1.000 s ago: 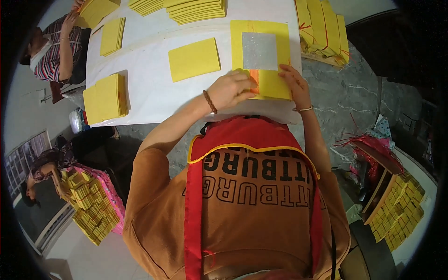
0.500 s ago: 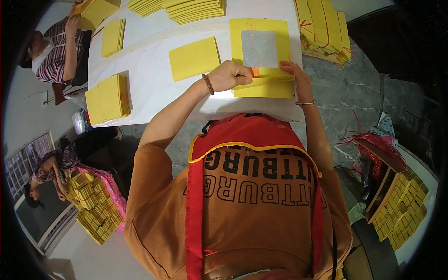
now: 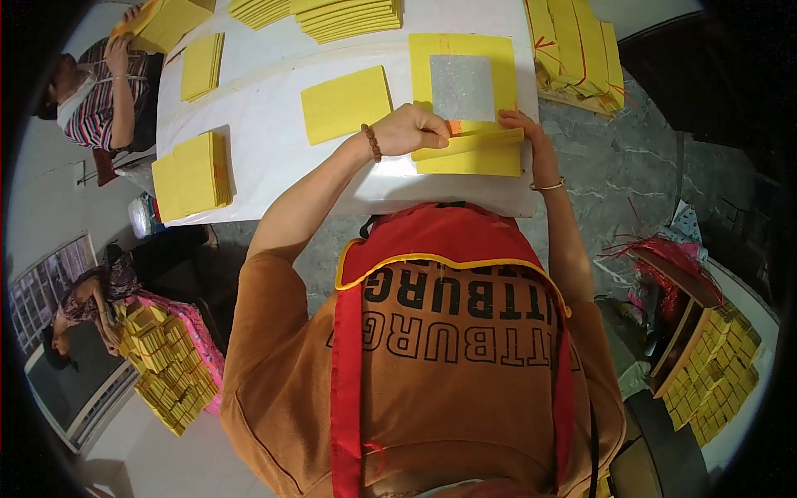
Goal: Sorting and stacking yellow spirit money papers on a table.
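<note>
A yellow paper sheet [image 3: 420, 75] with a silvery rectangle at its middle lies near the right edge of the white table [image 3: 266, 137]. Its near part is lifted into a narrow fold. My left hand [image 3: 413, 130] pinches the left end of that fold, thumb and fingers closed on the paper. At the right end, my right hand [image 3: 531, 137] touches the paper's side with its fingers extended. To the left of the sheet lies a flat yellow folded paper [image 3: 345, 104]. Some of the fold's edge is covered by my left fingers.
Yellow paper stacks stand at the table's left [image 3: 193, 176] and far edge [image 3: 344, 17]. Tied yellow bundles [image 3: 577, 50] sit beyond the right edge. One person [image 3: 108, 100] handles yellow paper at the far left; another [image 3: 95, 299] bends over piled yellow bundles [image 3: 166, 361].
The fold in my hands has tilted slightly, its face now turned more upward. Both my hands have barely shifted. The person at the far left has raised a hand a little.
</note>
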